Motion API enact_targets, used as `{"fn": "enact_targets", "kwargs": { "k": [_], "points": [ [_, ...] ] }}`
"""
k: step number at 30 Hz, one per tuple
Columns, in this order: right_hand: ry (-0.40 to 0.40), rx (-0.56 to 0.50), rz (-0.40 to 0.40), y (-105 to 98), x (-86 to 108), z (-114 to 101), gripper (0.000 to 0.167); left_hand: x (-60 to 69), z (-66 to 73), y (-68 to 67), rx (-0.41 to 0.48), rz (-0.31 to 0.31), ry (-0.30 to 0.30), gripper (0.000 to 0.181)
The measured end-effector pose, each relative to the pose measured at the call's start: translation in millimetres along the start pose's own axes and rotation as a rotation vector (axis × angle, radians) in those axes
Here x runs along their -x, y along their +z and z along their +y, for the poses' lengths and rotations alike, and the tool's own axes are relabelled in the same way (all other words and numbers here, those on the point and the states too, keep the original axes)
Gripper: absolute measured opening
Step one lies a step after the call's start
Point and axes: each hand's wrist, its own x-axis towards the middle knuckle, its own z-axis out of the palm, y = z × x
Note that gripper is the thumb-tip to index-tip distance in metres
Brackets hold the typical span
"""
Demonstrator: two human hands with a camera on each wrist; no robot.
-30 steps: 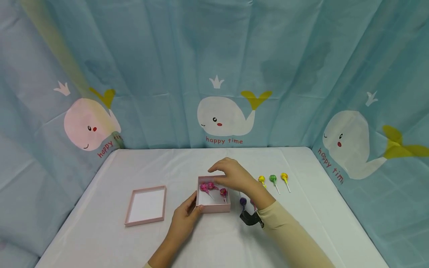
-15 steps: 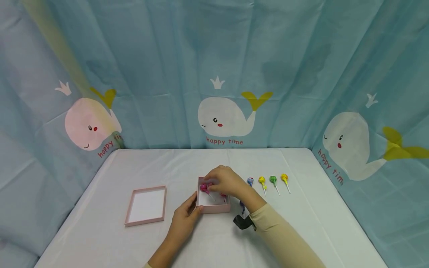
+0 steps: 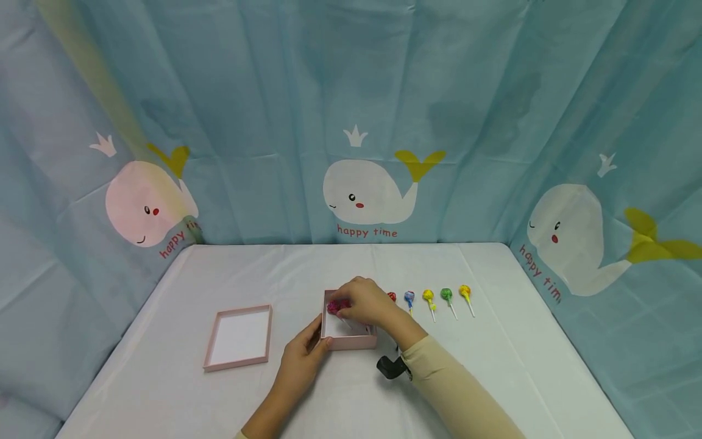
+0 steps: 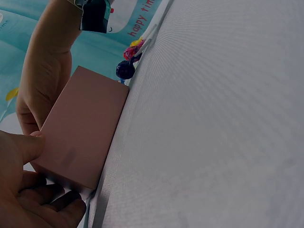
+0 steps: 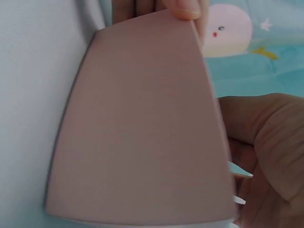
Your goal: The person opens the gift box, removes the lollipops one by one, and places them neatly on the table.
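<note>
At nine o'clock from the pink box (image 3: 353, 343) lies a shallow lid (image 3: 238, 337); at eight, the left hand (image 3: 300, 358) grips the box. Since a second ago the right hand (image 3: 368, 305) has dipped among the pink lollipops (image 3: 333, 307) inside, so work seems centred there, though whether it pinches one I cannot tell. At two o'clock, other lollipops (image 3: 446, 294) line the counter (image 3: 170, 390).

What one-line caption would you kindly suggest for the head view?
The left hand holds an open pink box while the right hand reaches inside, with colourful lollipops lined up to the right.
</note>
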Motion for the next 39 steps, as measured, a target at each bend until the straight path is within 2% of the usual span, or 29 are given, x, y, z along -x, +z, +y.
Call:
{"fn": "enact_targets", "kwargs": {
  "k": [6,15,20,28,39],
  "points": [
    [0.02,0.025,0.016,9,-0.2,1,0.032,0.4,1.6,-0.3,-0.014,-0.001,-0.008,0.068],
    [0.039,0.127,0.036,25,-4.5,3,0.03,0.2,0.2,-0.9,0.001,0.0,0.011,0.068],
    [0.067,0.146,0.049,28,-5.4,0,0.03,0.3,1.0,-0.7,0.017,-0.003,0.002,0.069],
    [0.081,0.157,0.073,32,-5.3,-7,0.021,0.5,1.5,-0.6,0.031,-0.005,0.0,0.066],
    [0.1,0.23,0.061,35,-4.1,-11,0.027,-0.1,-0.5,-1.4,0.006,-0.002,0.012,0.066]
  ]
}}
